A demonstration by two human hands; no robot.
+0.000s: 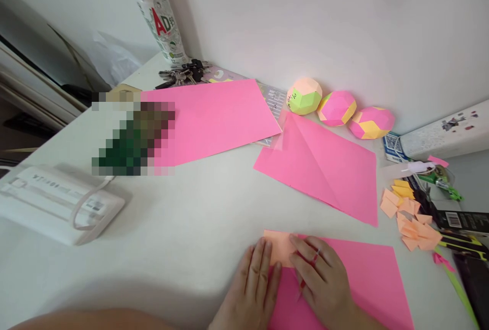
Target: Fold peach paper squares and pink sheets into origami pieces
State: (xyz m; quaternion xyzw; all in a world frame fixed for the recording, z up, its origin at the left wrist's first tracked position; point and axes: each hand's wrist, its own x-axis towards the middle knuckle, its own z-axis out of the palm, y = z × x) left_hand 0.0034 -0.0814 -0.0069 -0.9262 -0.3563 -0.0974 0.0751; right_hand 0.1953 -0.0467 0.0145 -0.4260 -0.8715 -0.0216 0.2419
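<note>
My left hand (256, 281) lies flat with its fingers stretched out, pressing the left part of a small peach paper rectangle (281, 248). That piece rests on a large pink sheet (372, 274) close to me. My right hand (324, 276) bends over the right end of the peach paper, its fingertips touching it. Between its fingers passes a slim red pen-like tool (303, 284) with a pale tip pointing toward me; most of it is hidden, so its exact kind is unclear.
Two more pink sheets, one flat (217, 118) and one creased (324, 167), lie beyond. Three faceted paper balls (336, 108) line the wall. Folded peach pieces (418, 230) sit at right. A white power bank (61, 202), keys (183, 74) and a bottle (158, 14) are leftward.
</note>
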